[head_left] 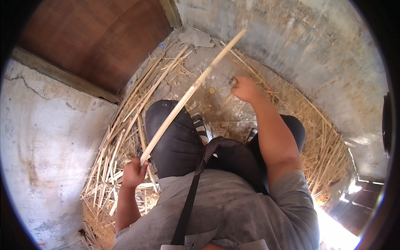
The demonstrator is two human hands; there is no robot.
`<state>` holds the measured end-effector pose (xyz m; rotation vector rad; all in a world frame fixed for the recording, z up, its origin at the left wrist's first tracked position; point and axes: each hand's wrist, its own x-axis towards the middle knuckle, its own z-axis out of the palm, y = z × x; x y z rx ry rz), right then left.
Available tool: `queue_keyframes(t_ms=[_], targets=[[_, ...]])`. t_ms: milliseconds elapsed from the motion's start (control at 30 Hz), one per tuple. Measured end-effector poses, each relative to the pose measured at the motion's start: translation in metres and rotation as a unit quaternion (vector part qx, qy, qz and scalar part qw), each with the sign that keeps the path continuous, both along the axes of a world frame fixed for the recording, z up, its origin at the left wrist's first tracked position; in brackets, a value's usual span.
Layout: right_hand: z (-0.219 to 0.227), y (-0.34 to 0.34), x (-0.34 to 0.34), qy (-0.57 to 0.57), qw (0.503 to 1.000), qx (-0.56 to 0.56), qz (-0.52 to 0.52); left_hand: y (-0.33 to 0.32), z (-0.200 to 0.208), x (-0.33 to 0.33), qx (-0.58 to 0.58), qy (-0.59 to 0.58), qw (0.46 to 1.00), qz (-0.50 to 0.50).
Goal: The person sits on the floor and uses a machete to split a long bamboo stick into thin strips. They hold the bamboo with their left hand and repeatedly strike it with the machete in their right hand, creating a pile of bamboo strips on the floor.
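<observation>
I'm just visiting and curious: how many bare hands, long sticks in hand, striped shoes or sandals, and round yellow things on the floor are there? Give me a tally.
Bare hands: 2 (left hand, right hand)
Long pale stick in hand: 1
Striped footwear: 2
Round yellow thing: 1
Total: 6

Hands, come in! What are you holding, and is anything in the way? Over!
Left hand: closed on long, pale, straight wooden stick. Right hand: gripping small greyish object, mostly hidden. Thin, pale wooden strips piled leftward, seemingly not blocking.
</observation>
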<state>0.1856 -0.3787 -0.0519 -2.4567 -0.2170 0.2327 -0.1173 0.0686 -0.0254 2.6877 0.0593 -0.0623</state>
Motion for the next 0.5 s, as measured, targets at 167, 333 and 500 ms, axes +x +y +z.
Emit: queue_keyframes(t_ms=[167,333,500], targets=[[0.009,0.005,-0.006,-0.071,0.997,-0.018,0.022,-0.007,0.005,0.002,-0.009,0.014,1.0,0.008],[0.044,0.06,-0.048,-0.077,0.97,-0.067,0.219,-0.017,0.009,-0.002,-0.009,0.011,1.0,0.018],[0.032,0.055,-0.032,-0.029,0.982,-0.057,0.18,-0.014,0.004,-0.002,0.016,0.002,1.0,0.01]])
